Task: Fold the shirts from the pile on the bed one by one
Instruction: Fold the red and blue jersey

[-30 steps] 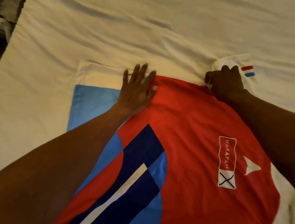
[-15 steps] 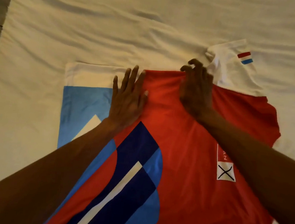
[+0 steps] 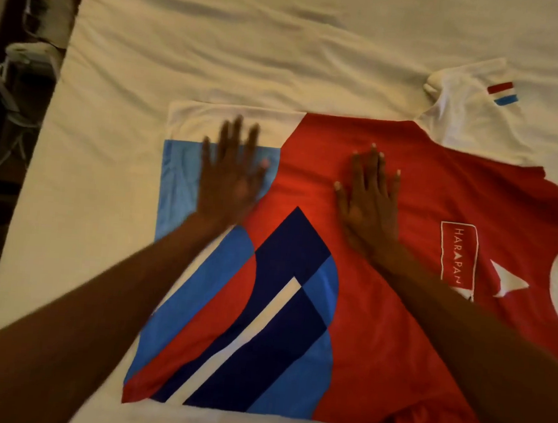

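Red jersey shirt with blue-and-white graphic (image 3: 308,167) spread on the white-sheeted bed (image 3: 217,46); left hand (image 3: 232,177) and right hand (image 3: 368,198) press it with flat, splayed fingers, gripping nothing; white sleeve (image 3: 469,109) lies outstretched.

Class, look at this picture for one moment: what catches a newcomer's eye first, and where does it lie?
A bright red shirt with a blue, navy and white graphic lies spread across the middle of the creased white bed sheet. The left hand and right hand lie flat, fingers straight, on its upper part. Its white sleeve with red and blue stripes sticks out at upper right.
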### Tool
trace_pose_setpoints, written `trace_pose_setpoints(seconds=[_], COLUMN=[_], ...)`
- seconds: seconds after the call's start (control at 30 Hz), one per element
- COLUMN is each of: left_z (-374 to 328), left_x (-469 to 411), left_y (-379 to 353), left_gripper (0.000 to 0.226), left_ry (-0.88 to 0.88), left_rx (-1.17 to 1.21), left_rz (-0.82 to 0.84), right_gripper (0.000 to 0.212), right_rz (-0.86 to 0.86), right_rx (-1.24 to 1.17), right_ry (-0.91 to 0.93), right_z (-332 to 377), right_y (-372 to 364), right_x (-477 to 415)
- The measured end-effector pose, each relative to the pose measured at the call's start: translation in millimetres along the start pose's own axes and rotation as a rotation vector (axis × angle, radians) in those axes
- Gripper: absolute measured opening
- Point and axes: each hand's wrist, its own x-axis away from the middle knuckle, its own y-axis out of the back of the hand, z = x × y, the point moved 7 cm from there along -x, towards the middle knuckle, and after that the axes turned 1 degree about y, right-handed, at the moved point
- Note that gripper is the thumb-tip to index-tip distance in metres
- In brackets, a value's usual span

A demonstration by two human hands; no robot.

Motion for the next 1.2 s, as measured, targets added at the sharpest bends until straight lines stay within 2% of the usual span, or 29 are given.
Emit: trace_pose_setpoints(seconds=[0.13,0.27,0.33,0.47,0.53,0.6,0.73,0.93,1.03,1.13,1.2], left_z=[-63.7,-23.2,13.5,80.1,74.0,41.7,-9.0,74.5,106.3,95.3,58.1], left_x=[88.4,125.3,129.5,151.8,170.6,192.4,245.7,294.2,301.5,302.5,305.6], left_y=[-16.3,-28.5,-21.3,-3.6,4.9,12.2,-9.6,-8.3,-1.7,8.4,13.4], left_gripper=[0.059,0.061,0.059,0.060,0.061,0.060,0.060,0.059,0.062,0.064,0.064], left_ry=[-0.123,-0.103,-0.063,0.157,0.218,0.188,0.115,0.267,0.327,0.403,0.349], left_rx=[0.130,0.023,-0.028,-0.075,-0.034,0.020,0.121,-0.077,-0.075,-0.035,-0.014], left_rz=[0.073,0.110,0.069,0.032,0.006,-0.030,0.074,0.046,0.063,-0.001,-0.064], right_gripper=[0.062,0.067,0.067,0.068,0.068,0.067,0.070,0.077,0.085,0.090,0.092], right_rz=[-0.008,0.035,0.041,0.069,0.083,0.062,0.038,0.005,0.023,0.039,0.048], right_rx=[0.008,0.108,0.117,0.116,0.107,0.121,0.113,0.115,0.136,0.140,0.114], right_ry=[0.063,-0.026,-0.034,-0.062,-0.093,-0.101,-0.090,-0.031,0.003,0.008,0.012], right_z=[25.6,18.7,18.2,15.4,12.2,12.6,17.7,9.9,8.5,5.2,6.3], right_y=[-21.8,-40.8,-39.8,-38.9,-42.5,-46.5,-55.3,-58.0,-59.0,-57.6,-56.7], right_x=[66.0,106.2,111.2,131.9,150.1,167.5,198.2,228.0,235.0,247.3,257.2])
